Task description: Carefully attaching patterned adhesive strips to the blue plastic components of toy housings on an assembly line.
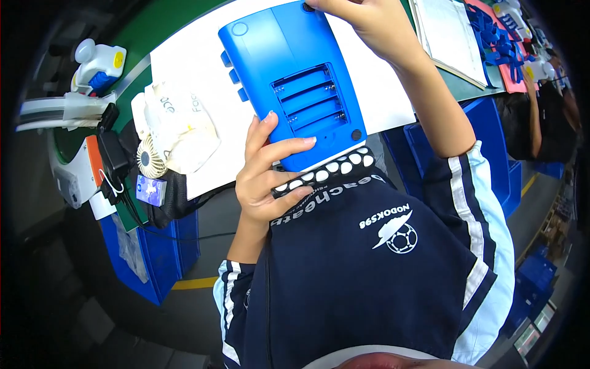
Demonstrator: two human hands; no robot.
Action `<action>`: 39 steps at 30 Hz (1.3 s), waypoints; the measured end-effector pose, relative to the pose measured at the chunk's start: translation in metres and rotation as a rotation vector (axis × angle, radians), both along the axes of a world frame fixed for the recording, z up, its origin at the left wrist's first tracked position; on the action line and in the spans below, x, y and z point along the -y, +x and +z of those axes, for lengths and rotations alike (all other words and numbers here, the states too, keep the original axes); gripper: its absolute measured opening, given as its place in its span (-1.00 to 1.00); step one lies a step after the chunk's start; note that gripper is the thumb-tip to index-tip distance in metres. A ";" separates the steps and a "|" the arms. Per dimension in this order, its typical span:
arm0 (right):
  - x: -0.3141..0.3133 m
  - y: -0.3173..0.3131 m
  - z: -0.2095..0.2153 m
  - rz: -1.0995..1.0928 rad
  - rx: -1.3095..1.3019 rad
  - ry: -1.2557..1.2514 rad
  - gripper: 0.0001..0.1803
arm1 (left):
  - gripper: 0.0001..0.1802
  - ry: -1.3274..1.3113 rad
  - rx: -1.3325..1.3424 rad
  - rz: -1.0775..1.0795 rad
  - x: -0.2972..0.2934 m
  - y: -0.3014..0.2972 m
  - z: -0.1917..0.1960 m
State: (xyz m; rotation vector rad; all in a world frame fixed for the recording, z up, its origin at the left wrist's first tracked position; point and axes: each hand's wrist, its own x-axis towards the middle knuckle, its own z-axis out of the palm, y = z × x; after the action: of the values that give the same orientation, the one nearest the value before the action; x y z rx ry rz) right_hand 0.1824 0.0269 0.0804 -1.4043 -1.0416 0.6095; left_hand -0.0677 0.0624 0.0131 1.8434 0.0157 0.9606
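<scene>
A blue plastic device housing (295, 43) is held with its back toward me, tilted above the white work surface. Its battery compartment (311, 98) has no cover on it and holds no batteries; metal spring contacts show inside. My left hand (264, 175) grips the lower left edge, fingers on the back face and beneath the housing. A black round foot (356, 134) sits at the lower right corner. At the top right corner, a fingertip of my right hand (369, 21) touches another dark round foot (308, 8); its other fingers are partly cut off by the frame. White-and-black round shapes line the housing's near edge.
On the left lie a cream cloth bag (190, 132), a small fan (149, 157), a purple packet (151, 190) and a black adapter (113, 150) with cables. Blue bins (147, 252) stand below the table edge. Papers (448, 37) and blue parts (495, 40) lie right, near another person's arm (534, 117).
</scene>
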 end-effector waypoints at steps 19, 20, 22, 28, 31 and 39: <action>-0.003 -0.001 -0.003 -0.006 0.033 0.030 -0.79 | -0.77 -0.022 -0.008 0.002 0.001 -0.001 0.001; -0.003 -0.001 -0.004 -0.001 0.026 0.039 -0.79 | -0.77 -0.016 -0.011 0.000 0.000 -0.001 0.001; -0.003 -0.001 -0.005 -0.001 0.016 0.047 -0.79 | -0.77 -0.010 -0.013 -0.001 0.000 -0.001 0.001; -0.002 -0.003 -0.008 -0.008 0.006 0.093 -0.79 | -0.76 -0.004 -0.022 -0.006 -0.001 -0.001 0.001; -0.002 -0.004 -0.008 -0.016 0.027 0.096 -0.79 | -0.76 -0.003 -0.014 -0.005 -0.001 -0.001 0.000; -0.003 -0.005 -0.007 -0.021 0.016 0.076 -0.78 | -0.76 -0.001 -0.011 -0.010 -0.001 -0.001 -0.001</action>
State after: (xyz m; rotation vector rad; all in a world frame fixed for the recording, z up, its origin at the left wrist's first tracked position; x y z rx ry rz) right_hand 0.1773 0.0295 0.0734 -1.3539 -1.0509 0.5388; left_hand -0.0687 0.0632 0.0118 1.8463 0.0141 0.9432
